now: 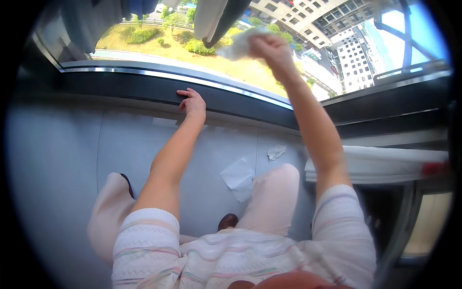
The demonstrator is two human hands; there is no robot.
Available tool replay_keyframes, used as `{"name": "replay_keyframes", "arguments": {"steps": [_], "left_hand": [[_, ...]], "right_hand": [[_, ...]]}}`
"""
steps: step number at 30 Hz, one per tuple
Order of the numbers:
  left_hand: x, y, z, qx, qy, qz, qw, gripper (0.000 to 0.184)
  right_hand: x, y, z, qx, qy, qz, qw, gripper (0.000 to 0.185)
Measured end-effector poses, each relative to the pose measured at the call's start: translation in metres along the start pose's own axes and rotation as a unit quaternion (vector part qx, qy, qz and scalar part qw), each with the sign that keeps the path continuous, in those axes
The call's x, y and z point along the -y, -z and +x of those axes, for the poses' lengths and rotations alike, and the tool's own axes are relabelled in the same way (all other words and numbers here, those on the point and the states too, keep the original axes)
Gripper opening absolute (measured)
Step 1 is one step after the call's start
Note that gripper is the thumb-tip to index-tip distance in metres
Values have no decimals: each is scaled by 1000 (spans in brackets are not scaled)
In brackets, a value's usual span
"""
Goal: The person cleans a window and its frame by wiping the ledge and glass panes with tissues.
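A: Where is the white tissue [239,45], and how is it oriented?

B: Held up before the window [250,72], upper centre. Its long axis runs roughly sideways, the free end pointing left and slightly downward. Motion blur softens its outline; contact with the glass cannot be determined.

A: And the fingers upon it?

B: Those of the right hand [269,48] are curled together, gripping the tissue's right end.

A: The left hand [192,102]?

B: Lower and to the left, at the dark window rail [144,83]; it carries nothing. Its fingers are loosely extended and slightly parted, pointing left. Whether the fingertips touch the rail cannot be told.

A: What lies farther out?

B: On the grey floor [139,139], a crumpled paper [276,152] lies near a flat white sheet [237,176], the latter beside the person's pale trouser leg [274,197].
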State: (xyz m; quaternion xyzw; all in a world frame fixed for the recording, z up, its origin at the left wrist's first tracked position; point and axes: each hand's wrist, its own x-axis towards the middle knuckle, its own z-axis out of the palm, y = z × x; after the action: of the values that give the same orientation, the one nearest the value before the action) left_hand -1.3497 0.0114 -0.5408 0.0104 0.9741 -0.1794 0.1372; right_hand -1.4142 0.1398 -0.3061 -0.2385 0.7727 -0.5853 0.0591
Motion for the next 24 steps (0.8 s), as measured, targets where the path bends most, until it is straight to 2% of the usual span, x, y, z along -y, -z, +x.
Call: {"name": "replay_keyframes", "arguments": {"steps": [1,2,3,4,5,7,8,9,11,14,15,16,18,19,20,21,23,24], "left_hand": [[-1,-2,0,4,6,-2,1000,50],[-1,-3,0,0,10,6,1000,51],[0,0,-1,4,4,7,1000,51],[1,2,-3,8,-1,8,1000,51],[2,5,-4,12,-7,11,1000,51],[0,4,-4,15,-6,4,1000,51],[0,5,-5,16,-10,0,1000,51],[2,5,-5,15,-12,-4,1000,51],[2,3,-8,10,-14,-3,1000,50],[4,-1,-9,-4,-14,-11,1000,50],[4,-2,-7,-4,-14,-9,1000,51],[4,-2,-6,-1,-15,-11,1000,51],[3,0,-6,6,-17,-19,1000,51],[3,0,-4,6,-9,-25,1000,51],[1,-1,0,6,-1,-30,1000,51],[-2,-2,1,9,6,-35,999,50],[-2,0,-3,2,16,-47,999,50],[0,1,-4,-1,23,-52,998,50]], "right_hand": [[43,26,11,5,33,22,999,22],[97,32,12,-65,83,23,994,22],[122,66,28,23,175,83,981,20],[157,43,18,-103,140,90,981,23],[155,46,21,-113,153,75,979,24],[114,63,19,-13,176,119,977,22],[83,46,7,-93,105,131,981,20],[33,42,-4,-76,45,121,989,19],[-33,33,-35,-83,-76,14,994,16],[-16,54,-37,-77,-118,-19,990,15],[11,68,-28,-74,-58,13,995,16],[61,78,-19,-122,6,36,992,18],[159,116,2,-85,119,-9,989,34],[189,139,14,-39,153,-7,987,36],[203,122,10,-164,141,-12,976,23],[203,116,11,-158,160,4,974,21],[163,154,7,-49,151,20,987,37],[133,139,-11,-116,112,7,987,33]]}}
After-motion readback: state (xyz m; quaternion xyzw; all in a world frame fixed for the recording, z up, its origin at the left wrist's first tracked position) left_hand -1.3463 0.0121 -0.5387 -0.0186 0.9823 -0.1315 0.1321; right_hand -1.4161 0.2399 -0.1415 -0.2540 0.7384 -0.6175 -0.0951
